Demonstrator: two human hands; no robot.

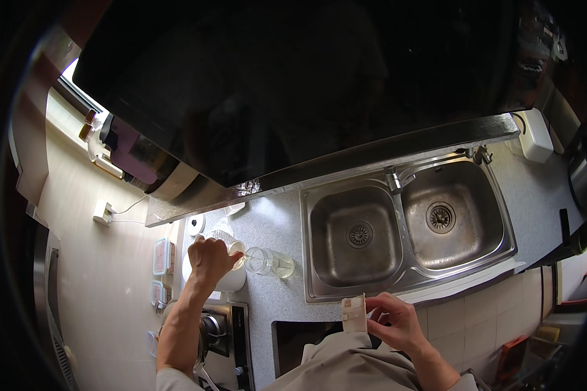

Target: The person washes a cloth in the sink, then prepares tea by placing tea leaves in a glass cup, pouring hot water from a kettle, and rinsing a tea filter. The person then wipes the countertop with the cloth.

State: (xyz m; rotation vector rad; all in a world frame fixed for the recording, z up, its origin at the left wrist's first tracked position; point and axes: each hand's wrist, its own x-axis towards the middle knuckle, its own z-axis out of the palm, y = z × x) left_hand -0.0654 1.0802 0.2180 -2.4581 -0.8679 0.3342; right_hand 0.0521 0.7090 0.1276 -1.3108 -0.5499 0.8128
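Note:
My left hand (210, 258) is closed around a light-coloured vessel (237, 247), whose open mouth tilts towards a clear glass jar (274, 263). Pale liquid shows at the gap between the two mouths, and a pale yellowish liquid is in the jar. Much of the vessel is hidden behind my hand. Just below it stands a rounded white container (233, 279) on the speckled counter (274, 215). Near my waist, at the counter's front edge, my right hand (396, 322) holds a cream plastic piece (353, 314) with small slots by its fingertips.
A steel double sink (304, 244) with a tap (393, 180) lies to the right. Left of me are a gas stove (239, 342) and lidded food boxes (162, 256). A dark overhead cabinet (274, 97) juts over the counter's back. A white roll (196, 224) sits behind my left hand.

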